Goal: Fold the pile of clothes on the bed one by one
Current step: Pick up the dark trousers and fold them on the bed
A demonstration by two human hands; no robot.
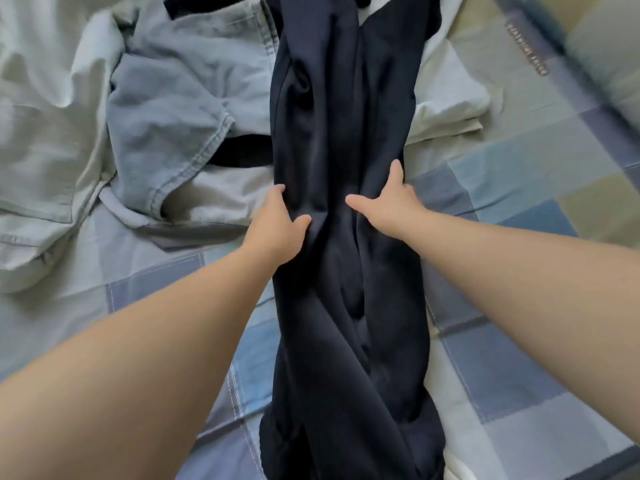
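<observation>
A long dark navy garment (pixel 343 306) lies stretched lengthwise down the middle of the bed, from the far side to the near edge. My left hand (pixel 277 226) grips its left edge about halfway along, thumb on top and fingers tucked under the cloth. My right hand (pixel 388 199) holds the right edge at the same level, thumb pointing inward across the fabric, fingers partly hidden under the edge. A crumpled pale grey-blue garment (pixel 180 109) lies to the left, with a dark piece under it.
A pale green-white cloth (pixel 45 109) is heaped at the far left. Another light folded piece (pixel 446 109) sits right of the navy garment. The bed sheet (pixel 519 375) is checked in blue, grey and beige. A pillow (pixel 609 53) lies at the far right.
</observation>
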